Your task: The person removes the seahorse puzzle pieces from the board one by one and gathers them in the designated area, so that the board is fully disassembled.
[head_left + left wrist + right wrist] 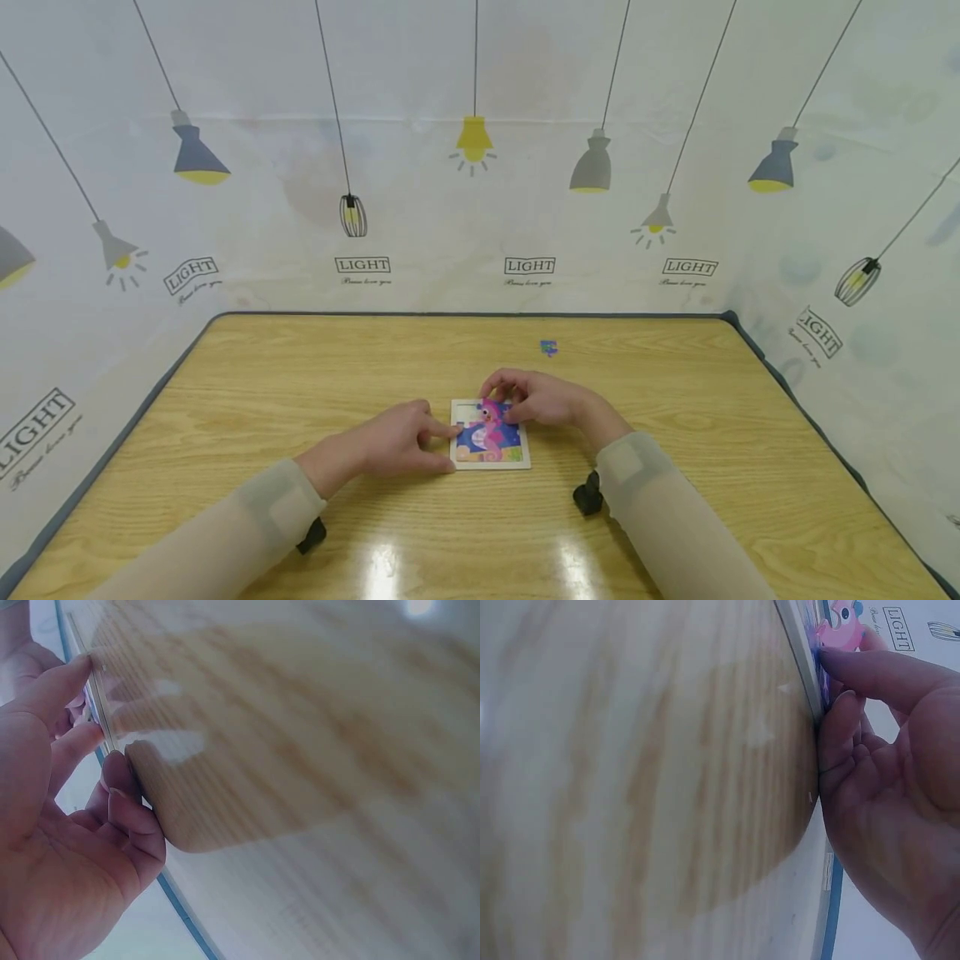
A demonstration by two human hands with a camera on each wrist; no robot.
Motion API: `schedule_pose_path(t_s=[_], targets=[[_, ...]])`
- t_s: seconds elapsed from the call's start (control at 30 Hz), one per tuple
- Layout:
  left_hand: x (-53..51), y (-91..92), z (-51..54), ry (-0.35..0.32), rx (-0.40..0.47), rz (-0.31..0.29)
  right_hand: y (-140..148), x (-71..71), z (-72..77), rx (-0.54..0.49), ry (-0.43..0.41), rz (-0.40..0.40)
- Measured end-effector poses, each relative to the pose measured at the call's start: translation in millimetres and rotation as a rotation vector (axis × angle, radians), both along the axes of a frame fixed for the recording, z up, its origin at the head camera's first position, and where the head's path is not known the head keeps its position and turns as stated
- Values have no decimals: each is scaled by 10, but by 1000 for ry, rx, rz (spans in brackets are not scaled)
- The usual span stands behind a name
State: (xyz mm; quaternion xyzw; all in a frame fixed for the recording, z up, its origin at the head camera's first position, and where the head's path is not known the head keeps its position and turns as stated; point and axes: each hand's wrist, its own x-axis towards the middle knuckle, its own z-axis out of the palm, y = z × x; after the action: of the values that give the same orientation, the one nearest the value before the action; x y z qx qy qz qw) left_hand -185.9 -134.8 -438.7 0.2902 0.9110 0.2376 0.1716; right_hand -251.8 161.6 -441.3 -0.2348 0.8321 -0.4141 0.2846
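Note:
A square jigsaw puzzle in a white frame (491, 467) lies on the table, its picture a pink seahorse on blue. The puzzle's upper-left part shows bare pale backing. My left hand (397, 437) rests at the frame's left side, thumb and index finger extended against the edge and the other fingers bent. From above, my right hand (543, 398) pinches a pink seahorse-head puzzle piece (841, 628) over the upper right of the frame. In the right wrist view that piece stands tilted by the thumb. Its lower part is hidden behind the fingers.
One loose blue-purple puzzle piece (549, 347) lies on the wooden table (337, 358) beyond the right hand. A dark edge borders the table, with a lamp-print backdrop (420, 183) behind and at the sides. Black devices are strapped under both wrists.

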Motion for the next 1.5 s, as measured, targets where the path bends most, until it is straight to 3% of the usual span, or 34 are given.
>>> schedule_pose_path(t_s=[0.73, 1.5], targets=[[-6, -20, 2, 7, 30, -29, 10, -24, -29, -41, 19, 21], [2, -16, 7, -4, 40, -24, -52, -16, -80, -45, 111, -2]])
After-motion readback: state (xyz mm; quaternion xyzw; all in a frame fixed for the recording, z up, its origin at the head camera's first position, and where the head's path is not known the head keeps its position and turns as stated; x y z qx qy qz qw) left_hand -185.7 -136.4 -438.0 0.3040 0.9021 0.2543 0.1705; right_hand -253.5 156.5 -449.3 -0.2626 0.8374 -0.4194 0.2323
